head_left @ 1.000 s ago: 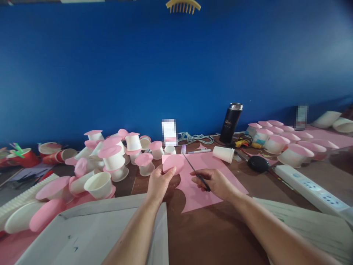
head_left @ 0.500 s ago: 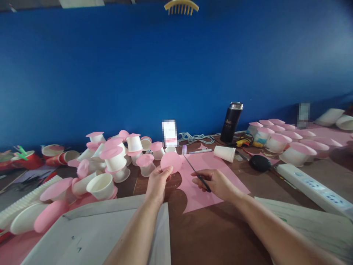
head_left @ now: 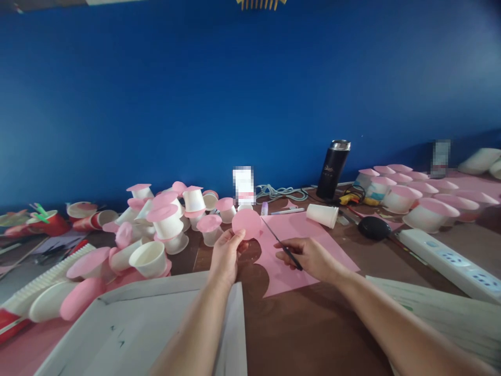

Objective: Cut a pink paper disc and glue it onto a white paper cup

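Observation:
My left hand (head_left: 227, 253) pinches the lower edge of a round pink paper disc (head_left: 246, 223) between thumb and fingers. The disc is held up near the left edge of a larger pink paper sheet (head_left: 289, 279), whose left side has curved cut-outs. Over that sheet, my right hand (head_left: 315, 257) is closed around the black handle of scissors (head_left: 277, 235). Their slim dark blades point up and left, towards the disc's right edge, and look closed. A glue stick (head_left: 264, 208) with a purple cap stands behind the blades.
Paper cups with pink discs (head_left: 164, 222) crowd the left; more stand in rows (head_left: 430, 214) at right. A cup (head_left: 322, 215) lies behind the sheet. Also present are a black flask (head_left: 332, 169), a power strip (head_left: 450, 261) and a white board (head_left: 156, 334).
The whole view has shifted slightly, so things sit a little further right and mostly higher. Both hands keep their grips on the disc and scissors, with hardly any movement.

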`<action>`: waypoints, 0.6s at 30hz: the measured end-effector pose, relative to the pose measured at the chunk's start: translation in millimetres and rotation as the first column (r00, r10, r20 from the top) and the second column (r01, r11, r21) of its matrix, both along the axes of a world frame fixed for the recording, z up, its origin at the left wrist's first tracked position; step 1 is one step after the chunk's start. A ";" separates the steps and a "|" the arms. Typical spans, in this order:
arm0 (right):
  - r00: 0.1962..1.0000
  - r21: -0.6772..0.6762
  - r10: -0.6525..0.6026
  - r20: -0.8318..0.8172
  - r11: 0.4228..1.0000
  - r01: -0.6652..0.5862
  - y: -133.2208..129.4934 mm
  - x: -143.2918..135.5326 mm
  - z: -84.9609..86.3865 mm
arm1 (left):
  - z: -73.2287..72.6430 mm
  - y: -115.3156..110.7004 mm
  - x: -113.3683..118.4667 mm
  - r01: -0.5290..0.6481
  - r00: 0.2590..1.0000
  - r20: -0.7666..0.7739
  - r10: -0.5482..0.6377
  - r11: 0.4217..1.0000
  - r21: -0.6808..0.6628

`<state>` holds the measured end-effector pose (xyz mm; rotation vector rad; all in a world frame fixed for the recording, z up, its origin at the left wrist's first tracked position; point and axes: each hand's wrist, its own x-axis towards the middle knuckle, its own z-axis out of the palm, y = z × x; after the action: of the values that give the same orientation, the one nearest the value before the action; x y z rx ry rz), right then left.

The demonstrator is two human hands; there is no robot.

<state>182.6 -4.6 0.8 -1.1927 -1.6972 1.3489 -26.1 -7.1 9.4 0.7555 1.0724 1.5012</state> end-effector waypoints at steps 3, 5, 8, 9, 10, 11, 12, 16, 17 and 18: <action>1.000 -0.004 0.013 0.007 1.000 -0.013 -0.3 -0.3 -0.2 | 1.1 0.0 -0.2 0.001 1.000 0.018 -0.001 1.000 -0.008; 1.000 0.000 0.017 0.011 1.000 -0.017 -0.2 -0.1 -1.4 | 1.0 0.1 -0.8 0.007 1.000 0.001 -0.007 1.000 -0.009; 1.000 0.008 0.015 0.024 1.000 -0.015 -0.2 0.3 -2.8 | 0.2 0.7 -1.4 0.016 1.000 -0.021 -0.016 1.000 0.002; 0.999 0.012 0.018 0.032 1.000 -0.019 -0.3 0.4 -2.8 | 0.1 0.9 -1.5 0.016 1.000 -0.024 -0.016 1.000 0.004; 0.999 0.016 0.025 0.041 1.000 -0.025 -0.4 0.4 -2.8 | 0.0 1.2 -1.4 0.017 1.000 -0.026 -0.017 1.000 0.007; 0.998 0.021 0.032 0.050 0.999 -0.033 -0.5 0.4 -2.7 | 0.1 1.4 -1.4 0.020 0.999 -0.027 -0.019 1.000 0.010; 0.998 0.026 0.039 0.059 0.999 -0.040 -0.6 0.4 -2.5 | 0.2 1.5 -1.3 0.024 0.999 -0.029 -0.024 1.000 0.013; 0.997 0.033 0.046 0.065 0.998 -0.048 -1.1 0.1 -2.4 | 0.2 1.7 -1.2 0.042 0.998 -0.043 -0.041 0.999 0.025; 0.997 0.031 0.045 0.063 0.998 -0.047 -1.3 0.1 -2.6 | -0.2 1.8 -1.3 0.040 0.998 -0.048 -0.039 0.999 0.027; 0.997 0.027 0.045 0.062 0.999 -0.047 -1.4 0.1 -2.8 | -0.9 1.9 -1.5 0.037 0.998 -0.055 -0.035 0.999 0.031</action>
<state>182.7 -6.0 -2.0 -1.1967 -1.7908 1.3235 -27.6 -5.2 8.4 0.8385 1.0723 1.4772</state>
